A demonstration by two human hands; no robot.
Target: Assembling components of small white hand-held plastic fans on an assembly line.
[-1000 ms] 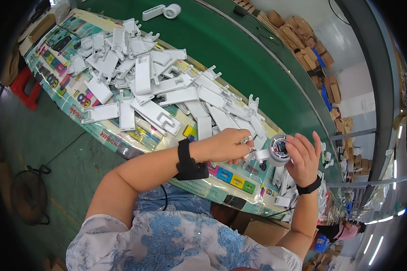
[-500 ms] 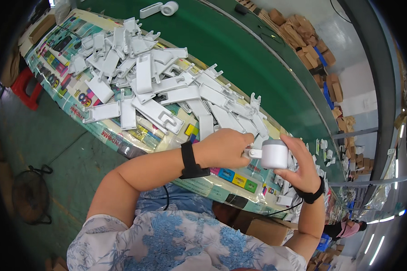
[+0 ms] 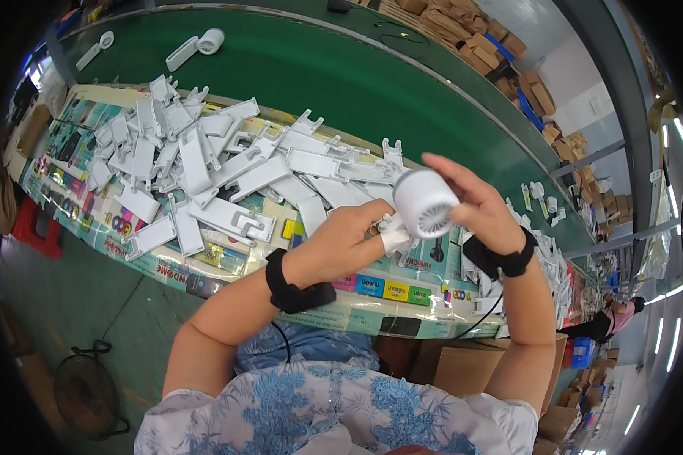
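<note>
A white round fan head (image 3: 425, 203), with a slotted grille on its end face, is held over the table in front of me. My left hand (image 3: 349, 241) is closed on its small white bracket, whose shape is mostly hidden by the fingers. White material covers the tip of that thumb. To the right of the fan head, my right hand (image 3: 482, 203) has its fingers stretched apart. Its thumb lies by the grille's rim, and the upper fingers stand off above the head. Beyond my hands spreads a pile of flat white plastic housings (image 3: 262, 176) with forked ends.
Behind the table (image 3: 357, 322) runs a green conveyor belt (image 3: 303, 83). It carries an assembled white handheld fan (image 3: 197, 49) and a smaller-looking one (image 3: 95, 51). More white parts (image 3: 552, 273) lie at right. A cardboard box (image 3: 463, 371) sits under the table. One person (image 3: 611, 318) stands far right.
The fan head has tilted so its grille faces me. My right fingers have spread away from its side. Both hands have shifted slightly, and the view has turned.
</note>
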